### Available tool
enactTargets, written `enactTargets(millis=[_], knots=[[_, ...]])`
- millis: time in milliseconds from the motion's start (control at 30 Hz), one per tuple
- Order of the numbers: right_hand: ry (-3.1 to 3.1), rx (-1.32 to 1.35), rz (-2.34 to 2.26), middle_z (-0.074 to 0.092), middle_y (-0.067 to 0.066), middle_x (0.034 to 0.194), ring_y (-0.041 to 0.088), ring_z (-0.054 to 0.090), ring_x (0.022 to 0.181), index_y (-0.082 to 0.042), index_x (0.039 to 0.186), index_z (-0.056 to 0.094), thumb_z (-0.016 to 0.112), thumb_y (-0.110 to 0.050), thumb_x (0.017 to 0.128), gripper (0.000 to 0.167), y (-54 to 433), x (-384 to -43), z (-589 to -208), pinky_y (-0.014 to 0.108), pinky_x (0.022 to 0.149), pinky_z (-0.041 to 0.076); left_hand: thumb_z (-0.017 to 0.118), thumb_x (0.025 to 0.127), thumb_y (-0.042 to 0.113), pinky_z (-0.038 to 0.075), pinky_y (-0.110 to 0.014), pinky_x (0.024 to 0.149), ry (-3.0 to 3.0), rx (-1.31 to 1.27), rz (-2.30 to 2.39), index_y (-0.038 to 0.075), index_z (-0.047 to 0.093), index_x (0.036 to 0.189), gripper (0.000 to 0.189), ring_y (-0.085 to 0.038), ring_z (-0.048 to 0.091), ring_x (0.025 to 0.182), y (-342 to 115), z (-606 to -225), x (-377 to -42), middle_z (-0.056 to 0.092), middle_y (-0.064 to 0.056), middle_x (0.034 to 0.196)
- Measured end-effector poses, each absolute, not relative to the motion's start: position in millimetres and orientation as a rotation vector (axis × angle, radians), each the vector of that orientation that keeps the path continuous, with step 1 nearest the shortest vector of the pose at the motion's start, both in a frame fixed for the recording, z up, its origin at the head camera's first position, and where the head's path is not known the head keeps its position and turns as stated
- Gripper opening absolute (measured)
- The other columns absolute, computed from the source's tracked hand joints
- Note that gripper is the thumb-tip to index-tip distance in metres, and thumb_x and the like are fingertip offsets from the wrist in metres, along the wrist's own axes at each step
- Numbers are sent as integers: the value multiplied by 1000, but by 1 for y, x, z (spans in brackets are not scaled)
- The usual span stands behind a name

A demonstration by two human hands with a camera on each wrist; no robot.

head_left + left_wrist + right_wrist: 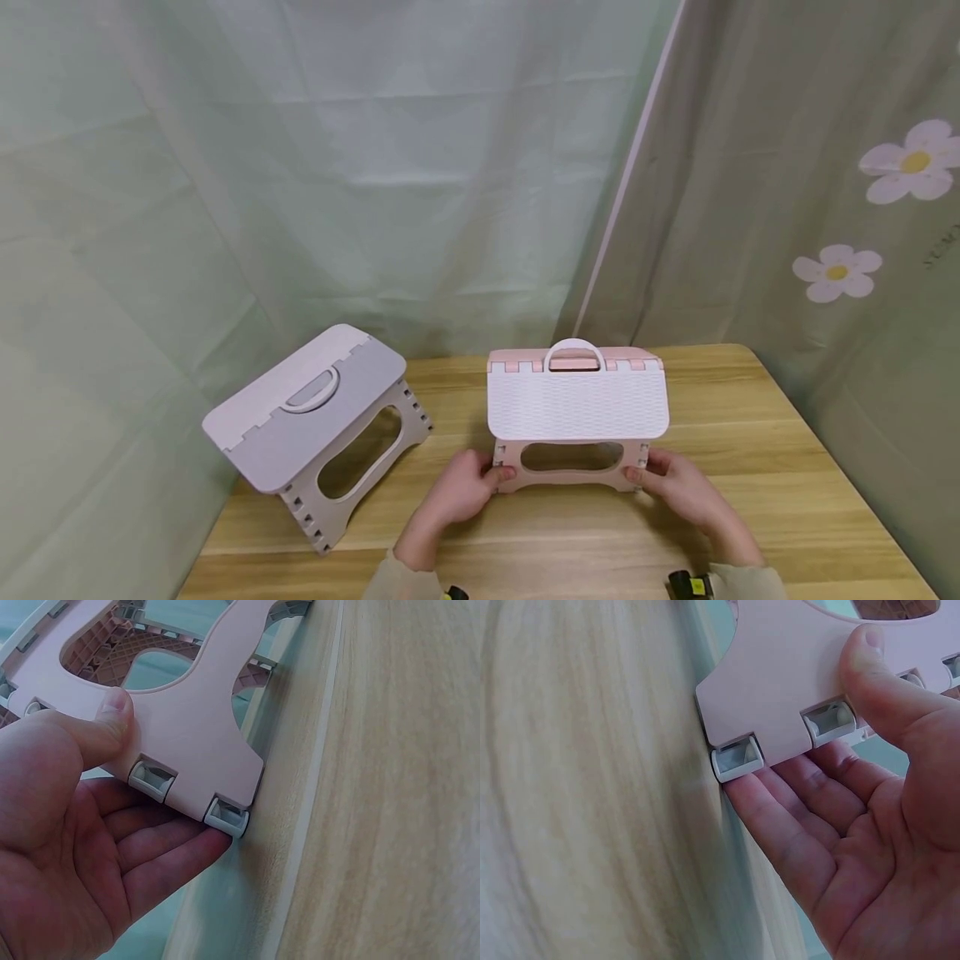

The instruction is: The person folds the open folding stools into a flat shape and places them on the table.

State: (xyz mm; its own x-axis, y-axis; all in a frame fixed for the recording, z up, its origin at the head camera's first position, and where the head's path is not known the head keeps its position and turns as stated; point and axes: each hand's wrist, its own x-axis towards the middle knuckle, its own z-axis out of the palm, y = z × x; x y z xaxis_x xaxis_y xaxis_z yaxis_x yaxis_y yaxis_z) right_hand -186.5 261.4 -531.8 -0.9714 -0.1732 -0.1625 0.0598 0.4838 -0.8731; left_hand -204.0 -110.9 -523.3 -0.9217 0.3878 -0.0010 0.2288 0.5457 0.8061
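Note:
A pink and white folding step stool (577, 407) stands on the wooden table in the head view, its white carry loop raised at the seam of the seat. At the stool's lower left side, my left hand (459, 490) grips the pink front leg panel (191, 727). Its thumb lies on the panel's face, with the other fingers behind the hinged edge. My right hand (686, 490) holds the opposite edge the same way, thumb in front. In the right wrist view, its fingertips sit beside a white hinge (737, 756) at the panel's foot, close to the tabletop.
To the left a second folding stool (315, 408), grey and white, stands unfolded at an angle near the table's left edge. A pale green curtain (420, 167) hangs behind the wooden table (742, 433), and a flowered one (735, 200) hangs at the right.

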Motion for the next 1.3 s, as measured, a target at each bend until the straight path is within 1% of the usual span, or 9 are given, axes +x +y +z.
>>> enactTargets(millis=[133,367,500,700,933,1133,1300], knots=[[2499,-93,-1482,74,13,127,29,66,121,6,138,65,73,-33,104,53,262,-185,-533,43,96,54,68,106,37,37,-25,51,2587,536,1325,13,72,85,32,-5,41,53,-111,-525,-204,47,11,62],[2514,-106,-1477,75,11,124,25,66,117,4,137,66,73,-33,103,50,263,-187,-535,40,95,53,69,105,38,39,-25,53,2595,540,1331,12,73,87,32,-6,43,55,-111,-524,-204,48,11,63],[2515,-107,-1473,75,11,123,25,66,118,4,136,67,74,-32,103,50,263,-187,-535,40,96,53,69,106,37,37,-25,52,2588,534,1327,12,73,88,31,-5,41,54,-110,-524,-204,47,10,63],[2513,-106,-1475,75,12,124,26,66,119,5,137,66,74,-33,103,51,262,-187,-534,43,99,52,66,107,35,36,-25,51,2597,554,1313,10,72,87,32,-6,40,54,-109,-522,-203,45,9,63],[2509,-107,-1476,74,13,125,27,66,120,7,138,65,73,-33,104,53,261,-188,-535,42,99,52,64,108,36,34,-25,51,2605,566,1286,12,71,88,32,-5,38,54,-110,-524,-205,43,10,63],[2490,-101,-1485,73,14,127,28,66,121,8,140,63,73,-33,104,55,261,-188,-535,44,98,53,63,109,37,34,-25,51,2586,552,1289,13,71,92,30,-6,39,55,-111,-526,-207,43,9,64],[2490,-114,-1486,74,14,127,28,66,121,8,139,63,72,-33,104,54,261,-187,-534,44,99,53,62,109,39,35,-25,52,2589,551,1278,12,72,95,32,-6,39,56,-111,-526,-206,44,8,65]])
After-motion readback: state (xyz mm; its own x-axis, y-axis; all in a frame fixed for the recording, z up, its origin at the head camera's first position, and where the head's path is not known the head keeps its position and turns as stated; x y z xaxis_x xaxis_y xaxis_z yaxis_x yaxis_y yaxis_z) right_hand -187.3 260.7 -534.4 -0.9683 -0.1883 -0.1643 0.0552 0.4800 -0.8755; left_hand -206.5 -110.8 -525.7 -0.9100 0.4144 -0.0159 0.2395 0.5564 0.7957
